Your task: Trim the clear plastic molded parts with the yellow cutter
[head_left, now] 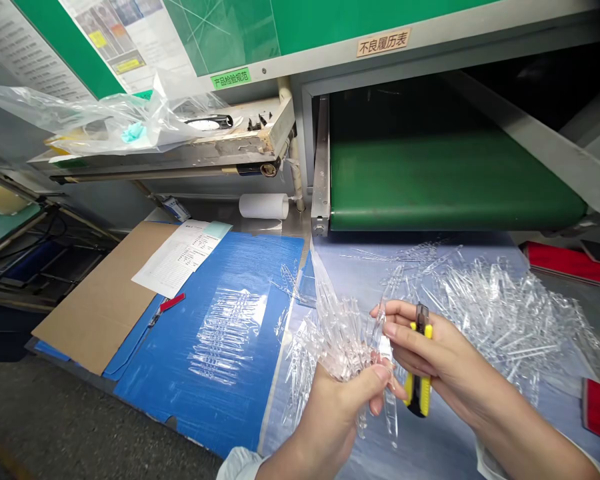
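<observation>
My left hand grips a bunch of transparent moulded plastic pieces, which fan out above and below my fingers. My right hand holds a yellow and black utility knife upright against its fingers. Those fingers also pinch a transparent strip from the bunch, so both hands meet at the middle of the view. A large heap of similar transparent plastic pieces lies on a pale plastic sheet beyond and to the right of my hands. The knife's blade is hidden.
To the left lie a blue sheet with a row of transparent pieces, cardboard, printed paper and red-handled snips. A green conveyor belt runs overhead. Red pads sit at right.
</observation>
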Demonstrator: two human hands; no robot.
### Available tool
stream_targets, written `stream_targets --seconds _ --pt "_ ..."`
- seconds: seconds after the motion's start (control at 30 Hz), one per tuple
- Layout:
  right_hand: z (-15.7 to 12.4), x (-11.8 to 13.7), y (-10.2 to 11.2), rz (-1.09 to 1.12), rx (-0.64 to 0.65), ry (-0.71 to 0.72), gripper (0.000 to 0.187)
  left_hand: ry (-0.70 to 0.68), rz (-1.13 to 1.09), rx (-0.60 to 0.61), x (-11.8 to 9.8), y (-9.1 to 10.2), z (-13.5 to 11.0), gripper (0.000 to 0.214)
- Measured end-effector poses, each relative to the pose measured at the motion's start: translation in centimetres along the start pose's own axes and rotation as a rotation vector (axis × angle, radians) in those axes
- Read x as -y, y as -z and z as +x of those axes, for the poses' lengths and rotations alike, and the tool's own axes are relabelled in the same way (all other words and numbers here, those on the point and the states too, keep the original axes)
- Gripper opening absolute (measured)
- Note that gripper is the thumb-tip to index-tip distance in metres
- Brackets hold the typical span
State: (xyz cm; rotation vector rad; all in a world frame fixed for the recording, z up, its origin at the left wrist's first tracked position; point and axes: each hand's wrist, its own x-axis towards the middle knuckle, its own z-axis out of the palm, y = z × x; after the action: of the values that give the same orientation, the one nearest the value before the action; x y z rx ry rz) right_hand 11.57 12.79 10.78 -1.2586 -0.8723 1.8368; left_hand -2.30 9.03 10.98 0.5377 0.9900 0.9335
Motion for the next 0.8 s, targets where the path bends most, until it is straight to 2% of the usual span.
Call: stream_targets --seconds 0.13,0.33,0.43,0.6,0.67,0.8 --pt "-0.1 -0.2 0.0 -0.013 0.021 -0.020 0.029 0.009 0.008 -0.006 0.1 0.0 0.2 0.014" --pt "-0.2 -0.2 -0.3 -0.067 -0.044 0.025 0.031 -0.016 0.029 -0.075 0.4 -0.1 0.4 0.019" --pt "-0.7 -0.4 -0.1 -0.274 -0.058 0.106 0.030 -0.037 0.065 -0.130 0.4 0.0 0.4 0.016" --pt "-2.7 -1.0 0.1 -0.663 -0.041 0.288 0.031 -0.050 0.104 -0.155 0.1 0.3 0.1 0.016" --pt "-3.4 -1.1 0.0 -0.782 -0.029 0.333 0.033 -0.062 0.099 -0.170 0.0 0.3 -0.1 0.016" --pt "-3.7 -1.3 0.3 -0.922 0.054 0.456 0.022 -0.088 0.138 -0.137 0.1 0.5 -0.3 0.014"
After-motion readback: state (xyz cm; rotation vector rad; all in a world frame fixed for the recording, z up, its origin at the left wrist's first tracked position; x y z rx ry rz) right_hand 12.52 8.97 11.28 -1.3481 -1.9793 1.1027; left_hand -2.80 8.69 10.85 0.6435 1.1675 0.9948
